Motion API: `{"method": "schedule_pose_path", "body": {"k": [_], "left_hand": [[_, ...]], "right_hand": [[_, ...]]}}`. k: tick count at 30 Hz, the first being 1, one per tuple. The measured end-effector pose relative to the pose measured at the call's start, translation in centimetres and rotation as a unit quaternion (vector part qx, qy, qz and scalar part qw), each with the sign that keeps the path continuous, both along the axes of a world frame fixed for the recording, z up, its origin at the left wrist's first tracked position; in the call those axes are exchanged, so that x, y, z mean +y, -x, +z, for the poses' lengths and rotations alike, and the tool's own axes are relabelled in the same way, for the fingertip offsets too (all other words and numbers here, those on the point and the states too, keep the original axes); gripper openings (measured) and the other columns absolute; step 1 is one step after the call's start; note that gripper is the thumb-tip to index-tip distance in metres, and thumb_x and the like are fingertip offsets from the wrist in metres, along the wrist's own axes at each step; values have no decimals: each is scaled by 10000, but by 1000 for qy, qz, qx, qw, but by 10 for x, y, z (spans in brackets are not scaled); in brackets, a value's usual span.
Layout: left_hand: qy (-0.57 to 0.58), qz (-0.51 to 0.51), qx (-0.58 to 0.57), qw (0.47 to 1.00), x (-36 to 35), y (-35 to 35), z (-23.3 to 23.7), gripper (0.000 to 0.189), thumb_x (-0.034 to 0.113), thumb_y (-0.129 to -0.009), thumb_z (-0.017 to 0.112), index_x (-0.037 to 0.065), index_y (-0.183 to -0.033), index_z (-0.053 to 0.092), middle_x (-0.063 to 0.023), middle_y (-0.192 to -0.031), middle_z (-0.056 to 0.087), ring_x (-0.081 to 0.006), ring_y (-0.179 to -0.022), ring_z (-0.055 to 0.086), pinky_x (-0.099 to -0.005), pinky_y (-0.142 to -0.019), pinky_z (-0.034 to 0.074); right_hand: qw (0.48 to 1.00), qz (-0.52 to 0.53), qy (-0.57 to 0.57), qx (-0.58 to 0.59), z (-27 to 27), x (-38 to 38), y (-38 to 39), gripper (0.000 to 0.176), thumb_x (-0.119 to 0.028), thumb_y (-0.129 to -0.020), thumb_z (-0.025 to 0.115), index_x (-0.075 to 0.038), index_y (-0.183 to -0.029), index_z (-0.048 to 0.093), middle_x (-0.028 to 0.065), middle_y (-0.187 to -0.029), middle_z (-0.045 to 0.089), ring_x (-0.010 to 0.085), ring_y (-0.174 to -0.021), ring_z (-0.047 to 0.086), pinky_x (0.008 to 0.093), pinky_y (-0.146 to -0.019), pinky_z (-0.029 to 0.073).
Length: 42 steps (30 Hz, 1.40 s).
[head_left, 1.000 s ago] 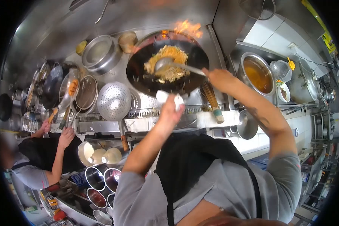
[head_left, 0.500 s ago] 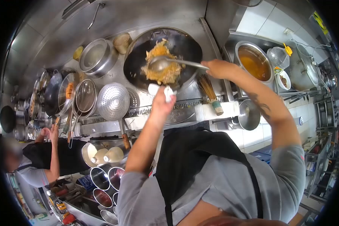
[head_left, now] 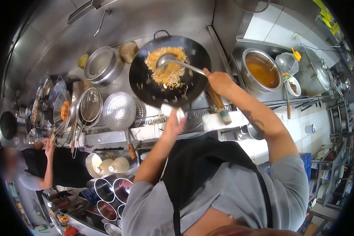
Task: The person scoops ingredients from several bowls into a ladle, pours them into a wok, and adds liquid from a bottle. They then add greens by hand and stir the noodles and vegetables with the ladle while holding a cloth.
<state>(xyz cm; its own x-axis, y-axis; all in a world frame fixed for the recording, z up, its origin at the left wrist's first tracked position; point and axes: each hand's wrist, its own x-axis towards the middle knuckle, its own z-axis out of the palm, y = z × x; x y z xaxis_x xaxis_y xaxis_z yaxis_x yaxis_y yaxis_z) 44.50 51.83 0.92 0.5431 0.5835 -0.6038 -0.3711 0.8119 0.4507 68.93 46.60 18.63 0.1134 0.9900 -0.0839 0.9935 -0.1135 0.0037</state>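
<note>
A black wok (head_left: 139, 84) on the stove holds noodles (head_left: 172, 76) with small pieces scattered around them. My left hand (head_left: 174, 125) grips a white cloth (head_left: 168, 110) at the wok's near edge; the cloth hides the part of the rim under it. My right hand (head_left: 220, 81) is closed on the handle of a metal ladle (head_left: 188, 67). The ladle's bowl rests on the noodles, near their upper middle. A bamboo brush (head_left: 220, 108) lies just below my right hand, to the right of the wok.
A perforated strainer (head_left: 119, 111) and stacked metal bowls (head_left: 99, 65) sit left of the wok. At the right is a pot of amber liquid (head_left: 262, 70). Sauce containers (head_left: 106, 210) stand lower left. A co-worker's hand (head_left: 49, 148) holds something at the far left.
The wok now sits more level, its rim handle visible at the back. The noodles have shifted and spread. My right hand and the ladle have moved slightly left; my left hand is lower.
</note>
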Motion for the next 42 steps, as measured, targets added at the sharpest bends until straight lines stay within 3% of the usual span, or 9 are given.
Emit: {"method": "schedule_pose_path", "body": {"k": [3,9,14,24,28,31,34,35,42], "left_hand": [[21,20,-5,1000,-29,15,34,131,270,-942,511,162,-1006,551,-9,-842,604,-142,-673,573,-257,-458,446],[-10,19,-47,999,108,-18,12,59,160,-901,526,109,-929,536,-31,-753,556,-147,-637,528,-256,-433,388],[15,38,5,999,114,-37,-9,39,119,-872,533,134,-906,521,-17,-756,559,-144,-646,532,-258,-429,378],[34,40,20,998,114,-35,2,36,151,-880,538,150,-915,530,0,-770,551,-139,-652,512,-255,-467,409],[49,39,18,998,116,-38,5,42,172,-889,545,154,-924,531,2,-787,549,-144,-657,514,-257,-479,415],[53,44,24,997,114,-37,13,38,166,-890,542,150,-923,531,1,-792,558,-144,-670,521,-259,-479,413],[50,61,14,997,112,-37,14,50,161,-890,544,142,-936,534,-13,-804,564,-146,-697,524,-265,-480,411],[41,53,15,998,114,-38,12,58,162,-893,544,139,-945,536,-20,-814,568,-147,-705,525,-264,-479,410],[85,68,23,994,13,-23,97,103,175,-930,499,127,-1018,526,-43,-906,581,-156,-728,530,-243,-479,419]], "right_hand": [[998,-22,-49,19,28,-11,-2,480,-84,-894,460,-10,-1363,392,215,-873,646,368,-822,655,466,-718,521],[987,-21,-153,47,95,-33,14,466,-141,-945,402,-9,-1390,362,226,-903,636,388,-818,627,476,-739,497],[1000,-25,9,-9,-68,40,-7,457,-166,-944,418,-15,-1374,389,226,-930,643,388,-859,634,488,-758,498],[992,-51,86,82,-36,61,20,378,-194,-949,424,-43,-1294,463,229,-982,644,371,-932,637,484,-807,501],[997,22,73,19,43,65,-18,352,-173,-941,432,-53,-1266,490,196,-1005,655,379,-960,632,485,-821,504],[995,-67,64,24,-6,80,-13,417,-186,-916,503,-54,-1309,463,213,-1024,645,374,-955,633,483,-799,509],[990,58,61,110,-43,51,-23,480,-218,-915,519,-76,-1364,425,222,-1027,636,343,-870,656,454,-727,529],[954,-69,149,250,19,37,-8,488,-234,-927,506,-96,-1386,411,224,-1023,630,310,-773,660,414,-676,535],[994,18,108,21,23,32,-33,481,-213,-912,531,-81,-1363,429,214,-1090,632,353,-884,658,439,-752,525]]}}
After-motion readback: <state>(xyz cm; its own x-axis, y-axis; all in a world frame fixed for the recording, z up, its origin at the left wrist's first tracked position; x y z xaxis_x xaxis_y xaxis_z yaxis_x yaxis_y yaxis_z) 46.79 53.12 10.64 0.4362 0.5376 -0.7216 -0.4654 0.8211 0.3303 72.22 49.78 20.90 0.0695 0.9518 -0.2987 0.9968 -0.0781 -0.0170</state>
